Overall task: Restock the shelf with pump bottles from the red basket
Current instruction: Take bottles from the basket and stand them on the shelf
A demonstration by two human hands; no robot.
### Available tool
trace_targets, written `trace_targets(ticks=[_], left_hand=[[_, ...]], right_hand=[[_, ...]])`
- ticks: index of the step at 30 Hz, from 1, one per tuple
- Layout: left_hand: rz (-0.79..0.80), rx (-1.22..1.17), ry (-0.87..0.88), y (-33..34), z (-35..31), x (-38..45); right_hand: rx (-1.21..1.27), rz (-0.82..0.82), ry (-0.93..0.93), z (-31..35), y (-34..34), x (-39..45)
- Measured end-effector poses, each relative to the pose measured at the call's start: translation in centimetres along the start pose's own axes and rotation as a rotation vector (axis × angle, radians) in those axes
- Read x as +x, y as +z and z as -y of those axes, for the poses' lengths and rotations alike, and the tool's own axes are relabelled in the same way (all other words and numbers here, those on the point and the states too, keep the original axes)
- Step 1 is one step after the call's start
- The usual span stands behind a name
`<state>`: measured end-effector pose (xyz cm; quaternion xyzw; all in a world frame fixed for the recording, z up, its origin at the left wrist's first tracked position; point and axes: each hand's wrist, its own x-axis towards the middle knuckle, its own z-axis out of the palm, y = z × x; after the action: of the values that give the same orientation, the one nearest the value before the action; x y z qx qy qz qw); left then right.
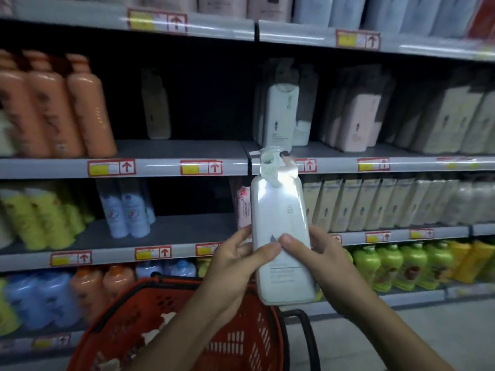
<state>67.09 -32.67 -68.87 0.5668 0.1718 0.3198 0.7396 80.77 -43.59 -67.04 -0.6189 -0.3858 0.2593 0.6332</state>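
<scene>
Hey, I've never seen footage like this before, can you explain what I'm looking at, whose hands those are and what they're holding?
This is one picture from a camera worn on a person's head, looking forward and down. No machine here: the left hand and right hand are that person's own. Together they hold a white pump bottle upright in front of store shelves lined with bottles. Below sits a red basket. Similar white bottles stand on the shelf just above, with open space left of them. The picture is blurred, so labels cannot be read.

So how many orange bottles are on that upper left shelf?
3 plainly visible: the orange bottles stand side by side at far left, middle and right. More may hide behind or beyond the frame edge.
</scene>
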Motion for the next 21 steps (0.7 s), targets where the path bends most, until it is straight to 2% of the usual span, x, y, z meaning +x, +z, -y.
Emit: trace_targets(ticks=[3, 9, 13, 21], left_hand=[[-0.03, -0.011, 0.022, 1.0, -0.5, 0.5], [0.018, 0.018, 0.01, 3.1, -0.7, 2.8], [0.003, 0.206, 0.071, 4.5, -1.3, 6.1], [-0.026, 0.514, 0.342, 8.1, -4.2, 16.2]], right_hand=[[0.034, -0.073, 0.014, -0.4, -1.1, -0.2], [0.066, -0.103, -0.02, -0.3, -3.0, 1.0], [0.034, -0.095, -0.074, 0.0, -5.3, 3.7], [0.025, -0.148, -0.295, 1.9, -9.3, 12.4]])
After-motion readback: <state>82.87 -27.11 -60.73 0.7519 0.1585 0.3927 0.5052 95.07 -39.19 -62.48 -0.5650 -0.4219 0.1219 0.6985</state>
